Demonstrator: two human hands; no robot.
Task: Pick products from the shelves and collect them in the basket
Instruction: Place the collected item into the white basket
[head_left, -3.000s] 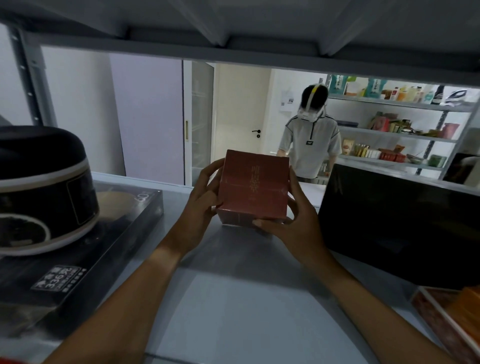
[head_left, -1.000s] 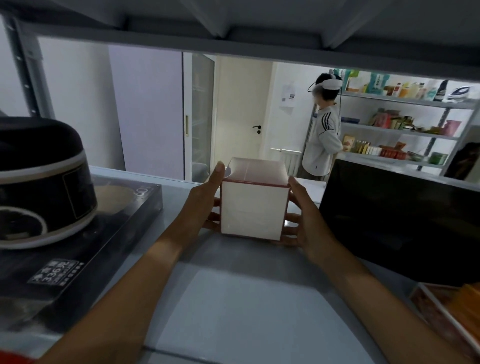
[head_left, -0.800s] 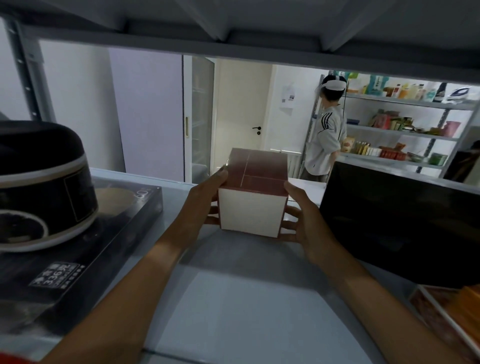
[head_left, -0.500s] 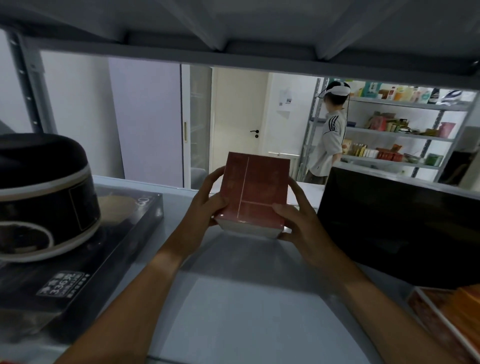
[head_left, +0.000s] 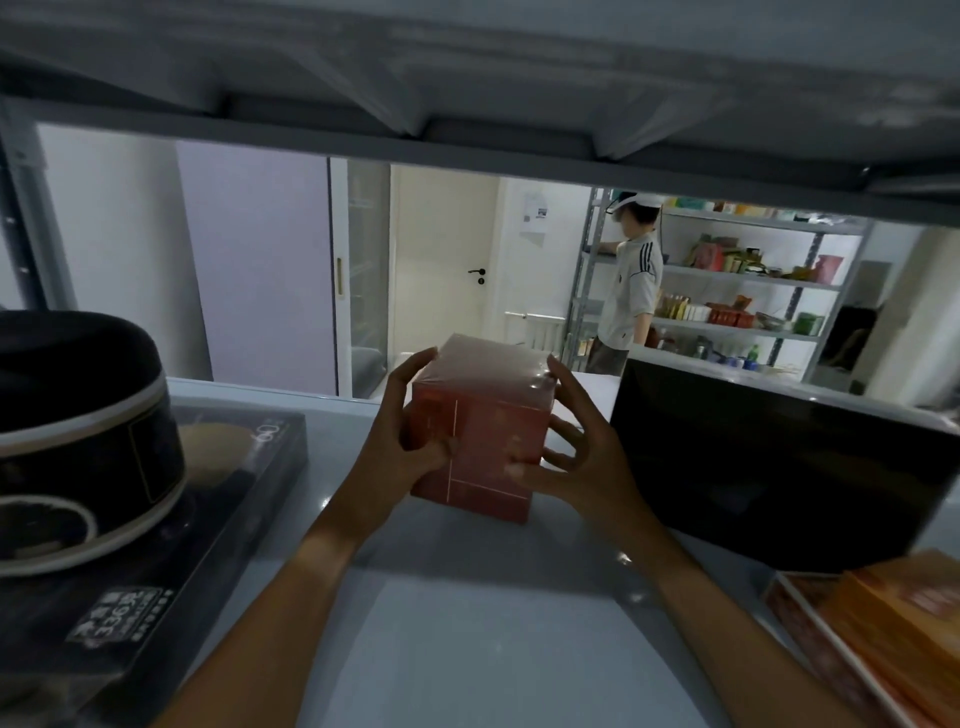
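we hold red box (head_left: 480, 436) in both hands over shelf (head_left: 457, 613), between black flat box (head_left: 769, 467) on right and dark round appliance (head_left: 78, 431) on left. left hand (head_left: 402, 441) wraps box's left side, right hand (head_left: 576, 460) its right, fingers curled on it. since half second ago box turned: red face with thin line now toward us, pale underside gone from view. inspection seems over; we judge next step is drawing it out toward basket, not in view.

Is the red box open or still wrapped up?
Wrapped: shiny clear film covers the red cardboard box, and no flap is open. Both hands hold it.
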